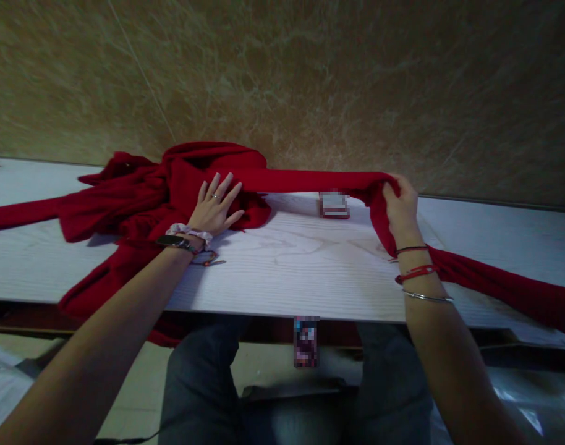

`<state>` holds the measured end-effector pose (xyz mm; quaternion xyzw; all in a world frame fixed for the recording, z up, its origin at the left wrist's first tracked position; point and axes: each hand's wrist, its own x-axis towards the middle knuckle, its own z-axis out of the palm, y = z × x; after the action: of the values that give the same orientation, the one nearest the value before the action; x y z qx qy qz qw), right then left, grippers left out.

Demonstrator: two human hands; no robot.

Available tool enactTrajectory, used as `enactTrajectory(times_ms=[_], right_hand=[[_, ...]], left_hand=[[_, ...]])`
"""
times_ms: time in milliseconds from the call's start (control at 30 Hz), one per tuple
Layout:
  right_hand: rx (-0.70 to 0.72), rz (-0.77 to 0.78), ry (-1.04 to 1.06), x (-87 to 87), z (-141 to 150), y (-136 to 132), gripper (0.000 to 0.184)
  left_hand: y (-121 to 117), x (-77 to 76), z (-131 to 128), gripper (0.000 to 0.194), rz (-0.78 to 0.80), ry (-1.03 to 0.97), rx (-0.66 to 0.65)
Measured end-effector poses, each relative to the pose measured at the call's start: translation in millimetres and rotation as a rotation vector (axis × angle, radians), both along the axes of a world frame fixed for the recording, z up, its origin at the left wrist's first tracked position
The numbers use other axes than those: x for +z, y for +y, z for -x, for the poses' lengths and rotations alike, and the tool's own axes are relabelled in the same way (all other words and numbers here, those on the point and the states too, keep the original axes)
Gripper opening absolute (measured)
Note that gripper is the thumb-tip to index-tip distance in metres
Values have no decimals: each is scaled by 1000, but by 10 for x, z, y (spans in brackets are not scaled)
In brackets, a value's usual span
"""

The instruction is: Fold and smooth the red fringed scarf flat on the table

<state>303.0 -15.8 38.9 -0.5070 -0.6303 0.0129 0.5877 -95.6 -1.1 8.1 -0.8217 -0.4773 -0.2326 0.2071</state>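
Note:
A red knit garment (138,204) lies bunched on the left of the white wood-grain table (301,266), with one narrow length trailing off to the left. My left hand (215,207) presses flat on its near side, fingers spread. From there a red strip stretches to the right, where my right hand (400,204) grips its far end with fingers wrapped round the cloth. Below that grip the fabric folds down, and another red length (505,287) runs to the table's right front edge. Part of the cloth is hidden behind my right wrist.
A brown marbled wall (282,80) rises along the table's back edge. Just under the stretched strip sits a small blurred-out box-like item (334,205). Another blurred rectangle (306,342) shows below the front edge, between my legs. Clear plastic (537,402) lies at lower right.

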Motion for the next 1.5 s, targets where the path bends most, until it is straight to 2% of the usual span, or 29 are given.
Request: enactTrajectory(times_ms=[67, 133, 233, 367, 467, 600, 700, 800, 900, 1000, 1100, 1233, 1367, 1500], right_hand=[[-14, 28, -63, -27, -61, 9, 20], [-4, 55, -202, -63, 12, -30, 23], [43, 77, -410, -125, 311, -143, 36], [128, 260, -820, -231, 711, -278, 51], [144, 351, -982, -296, 831, -301, 44], [157, 361, -970, -318, 833, -240, 23], [242, 373, -782, -271, 746, -185, 18], [350, 403, -547, -176, 537, -152, 15], [431, 426, -453, -103, 294, -121, 14], [416, 358, -499, -124, 235, -92, 21], [365, 257, -663, -214, 436, -116, 42], [341, 407, -927, -270, 782, -228, 61], [287, 417, -1009, -253, 857, -261, 49], [383, 349, -928, -264, 792, -236, 45]], left_hand=[[5, -3, -2, 63, 12, -1, 7], [9, -6, -9, 64, 35, -4, 5], [10, -10, -19, 65, 50, -19, -8], [2, -11, -20, 65, 38, -14, 16], [3, -15, -16, 69, 50, 13, 39], [33, -33, 0, 74, 72, 16, 62], [67, -43, 63, 73, 68, 26, 66], [85, -34, 215, 66, 56, 64, 67], [75, -14, 437, 58, 35, 110, 57], [51, -7, 623, 54, 11, 102, 33], [31, -11, 685, 52, 30, 69, 20], [-14, 6, 635, 52, 44, -5, -31], [-118, 40, 468, 61, 11, -28, -45], [-217, 34, 123, 74, 65, 33, 31]])
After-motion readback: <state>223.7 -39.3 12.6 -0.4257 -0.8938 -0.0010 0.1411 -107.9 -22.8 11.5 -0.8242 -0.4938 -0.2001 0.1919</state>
